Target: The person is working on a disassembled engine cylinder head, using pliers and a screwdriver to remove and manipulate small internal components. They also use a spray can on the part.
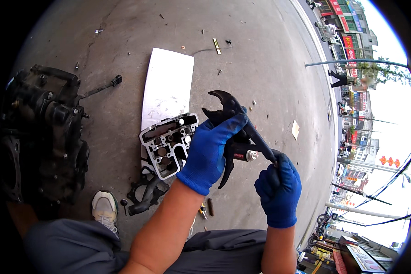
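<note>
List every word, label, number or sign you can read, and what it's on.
No text legible enough to quote.
Dark cylinder with a metal end: small red-and-white marking, too small to read.
Red shopfront signs: lettering too small.
Blue sign: too small.
Red lanterns: marks too blurred.
Pale signboard: too blurred.
Black plier-like tool in the hands: no text visible.
</note>
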A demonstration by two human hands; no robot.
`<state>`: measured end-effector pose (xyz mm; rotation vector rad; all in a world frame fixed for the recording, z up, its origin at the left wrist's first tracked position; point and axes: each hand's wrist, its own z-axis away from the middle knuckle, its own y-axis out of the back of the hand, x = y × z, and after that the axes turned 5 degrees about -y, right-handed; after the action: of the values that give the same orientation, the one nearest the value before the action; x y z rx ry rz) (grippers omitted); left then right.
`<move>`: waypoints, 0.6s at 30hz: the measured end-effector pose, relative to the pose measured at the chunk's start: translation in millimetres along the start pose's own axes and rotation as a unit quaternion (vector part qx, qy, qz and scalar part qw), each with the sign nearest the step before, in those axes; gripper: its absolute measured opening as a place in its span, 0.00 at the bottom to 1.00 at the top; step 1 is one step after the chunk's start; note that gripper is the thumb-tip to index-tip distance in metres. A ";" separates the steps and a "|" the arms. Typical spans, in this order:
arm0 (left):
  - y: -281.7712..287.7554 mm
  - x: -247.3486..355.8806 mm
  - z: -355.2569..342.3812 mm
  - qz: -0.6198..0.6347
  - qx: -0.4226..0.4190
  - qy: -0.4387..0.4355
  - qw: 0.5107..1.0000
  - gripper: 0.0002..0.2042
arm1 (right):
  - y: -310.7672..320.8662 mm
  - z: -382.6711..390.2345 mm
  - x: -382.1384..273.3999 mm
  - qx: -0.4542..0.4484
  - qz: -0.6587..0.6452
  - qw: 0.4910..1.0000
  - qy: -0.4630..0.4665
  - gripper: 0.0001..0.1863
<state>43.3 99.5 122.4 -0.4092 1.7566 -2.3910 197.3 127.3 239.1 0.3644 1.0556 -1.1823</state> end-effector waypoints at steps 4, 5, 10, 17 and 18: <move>-1.5 -4.4 -1.5 -0.008 0.017 -0.015 1.000 0.07 | -7.5 -11.2 17.0 0.214 0.403 0.870 0.187 0.14; -1.8 -3.6 -0.9 -0.009 0.013 -0.017 1.000 0.07 | -1.9 -11.6 18.5 0.207 0.470 0.825 0.236 0.14; 1.4 -4.7 -2.2 -0.012 0.023 -0.012 1.000 0.07 | -12.4 -8.6 10.9 0.154 0.146 0.977 0.035 0.17; 4.8 -3.9 -4.0 0.005 0.016 -0.022 1.000 0.11 | -4.0 -11.2 10.3 0.151 0.154 0.976 -0.004 0.20; 4.7 -3.0 -3.8 0.003 0.020 -0.021 1.000 0.11 | -0.2 -12.5 13.4 0.155 0.163 0.974 0.016 0.20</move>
<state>44.7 102.4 116.4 -0.4439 1.6877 -2.3915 191.1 128.6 221.9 0.7741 0.8000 -1.0449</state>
